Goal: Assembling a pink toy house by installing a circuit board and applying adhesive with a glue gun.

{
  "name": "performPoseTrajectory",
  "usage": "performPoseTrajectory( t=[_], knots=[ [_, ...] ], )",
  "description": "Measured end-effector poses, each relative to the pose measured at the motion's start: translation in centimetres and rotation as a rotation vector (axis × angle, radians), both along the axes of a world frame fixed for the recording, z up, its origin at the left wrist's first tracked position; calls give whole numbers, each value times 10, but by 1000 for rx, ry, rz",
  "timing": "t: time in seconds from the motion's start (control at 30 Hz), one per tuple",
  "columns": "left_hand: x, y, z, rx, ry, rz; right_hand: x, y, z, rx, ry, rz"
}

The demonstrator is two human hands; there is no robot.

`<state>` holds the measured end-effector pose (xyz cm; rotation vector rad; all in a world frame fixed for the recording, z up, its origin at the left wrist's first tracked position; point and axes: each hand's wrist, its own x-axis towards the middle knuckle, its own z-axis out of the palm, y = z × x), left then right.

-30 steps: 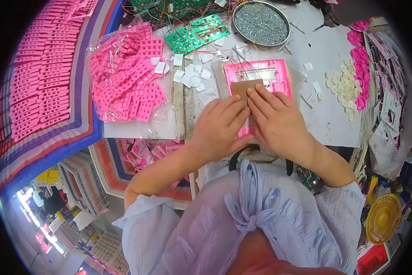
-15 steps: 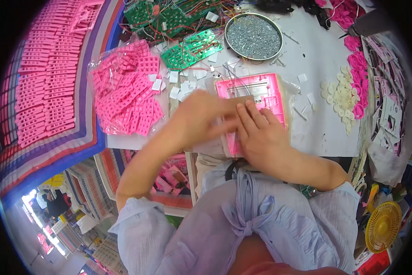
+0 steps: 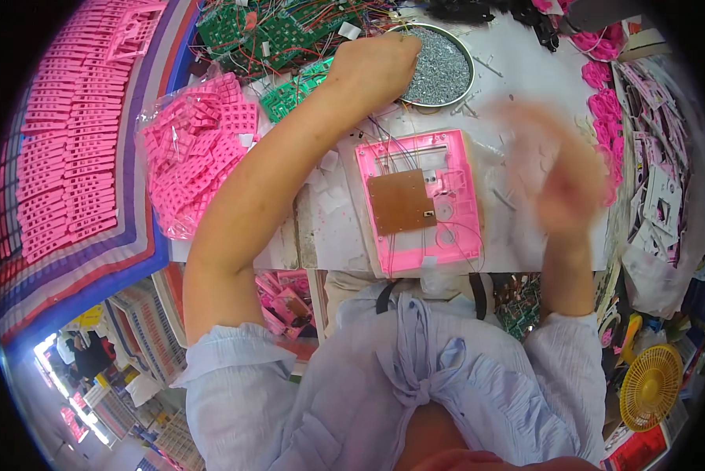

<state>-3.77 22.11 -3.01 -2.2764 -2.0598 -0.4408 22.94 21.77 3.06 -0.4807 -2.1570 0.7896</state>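
Note:
My left hand reaches over the left rim of a round metal dish filled with small silvery pieces that look like screws. Its fingers are bent together in a pinch, and whatever lies between them is hidden. My right hand is raised over the right side of the table, smeared by motion, so its fingers cannot be made out. Between my arms a pink plastic casing lies with its inside up. A brown circuit board with thin wires sits in it, touched by neither hand.
Green circuit boards with tangled wires lie at the back left. A clear bag of pink button pieces stands left. Pink parts are stacked in rows farther left. Pink coils and white sheet parts line the right side.
My left hand has moved from the casing up to the dish. My right hand has lifted off the brown board and swung right, so the board now shows fully.

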Motion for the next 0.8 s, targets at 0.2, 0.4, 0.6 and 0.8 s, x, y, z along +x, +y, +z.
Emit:
performPoseTrajectory(
  t=[0.2, 0.4, 0.6, 0.8],
  knots=[
    [6, 21, 4, -74, 45, -27, -7, 165, 56, -526, 753, 238],
    [1, -5, 17, 71, -230, -59, -61, 109, 57, -420, 255, 215],
    [26, -124, 59, 11, -703, -1, -64, 19, 14, -828, 485, 475],
    [51, -194, 22, -7, -864, 37, -64, -36, -19, -860, 518, 435]
  ],
)
